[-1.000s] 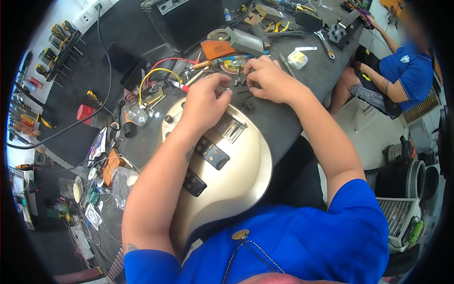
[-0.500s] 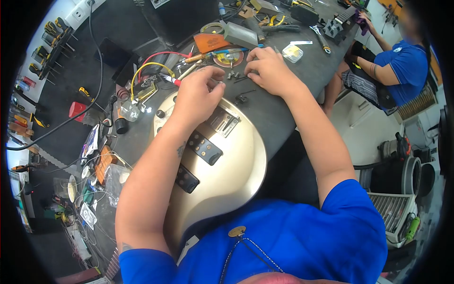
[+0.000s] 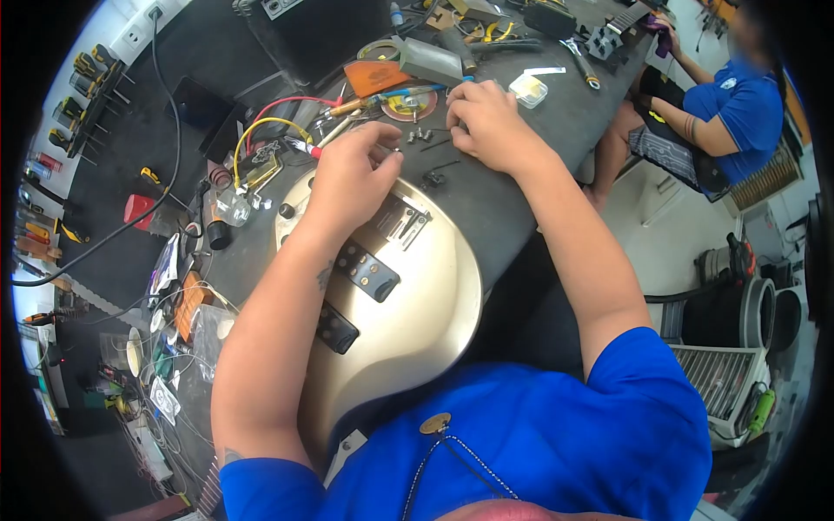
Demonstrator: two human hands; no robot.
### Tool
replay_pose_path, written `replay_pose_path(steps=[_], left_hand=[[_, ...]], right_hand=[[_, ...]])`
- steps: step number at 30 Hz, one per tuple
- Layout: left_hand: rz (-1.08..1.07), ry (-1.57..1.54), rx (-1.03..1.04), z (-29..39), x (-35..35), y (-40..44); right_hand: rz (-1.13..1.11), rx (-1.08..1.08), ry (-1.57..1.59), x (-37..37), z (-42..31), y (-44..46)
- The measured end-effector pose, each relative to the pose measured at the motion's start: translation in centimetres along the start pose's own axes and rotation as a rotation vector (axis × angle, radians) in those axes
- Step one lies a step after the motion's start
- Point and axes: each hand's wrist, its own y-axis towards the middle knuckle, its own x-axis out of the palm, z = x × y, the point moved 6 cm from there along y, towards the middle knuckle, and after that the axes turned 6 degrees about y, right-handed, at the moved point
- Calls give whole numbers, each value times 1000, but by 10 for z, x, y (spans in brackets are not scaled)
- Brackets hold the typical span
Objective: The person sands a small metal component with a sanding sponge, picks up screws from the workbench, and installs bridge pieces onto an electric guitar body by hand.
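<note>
A gold-cream electric guitar body (image 3: 426, 304) lies in front of me, with dark pickups (image 3: 368, 271) and a metal bridge plate (image 3: 405, 224). Above its bridge end is my left hand (image 3: 354, 172), thumb and fingers pinched together. A tiny pale spot shows at those fingertips, too small to name. My right hand (image 3: 493, 128) rests on the dark bench top, fingers bent and apart, with nothing visible in them. Near its thumb lie long thin screws (image 3: 446, 165) and small metal parts (image 3: 420, 135). A dark hardware cluster (image 3: 433, 179) sits just beyond the body's edge.
Tools, a grey block (image 3: 431, 62), an orange piece (image 3: 375, 77) and a clear small box (image 3: 528, 90) crowd the far bench. Yellow and red cables (image 3: 239, 156) lie left of the guitar. A seated person (image 3: 738, 122) works at the right, holding a purple cloth (image 3: 662, 40).
The whole view has shifted slightly, so the guitar and bench appear a little further left. Both hands keep nearly the same pose; the right fingers sit slightly closer to the bench screws.
</note>
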Motion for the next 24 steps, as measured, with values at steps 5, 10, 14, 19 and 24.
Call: replay_pose_path(steps=[5, 10, 14, 19, 24], left_hand=[[13, -26, 15, -1, 0, 1], [3, -4, 9, 1, 0, 0], [1, -30, 5, 3, -2, -1], [7, -44, 29, -1, 0, 0], [2, -28, 35, -1, 1, 0]], right_hand=[[118, -205, -64, -4, -15, -6], [102, -169, 36, -6, -11, -7], [78, -61, 287, -15, 1, -8], [-58, -124, 248, -12, -13, -16], [-12, -148, 153, -8, -10, -13]])
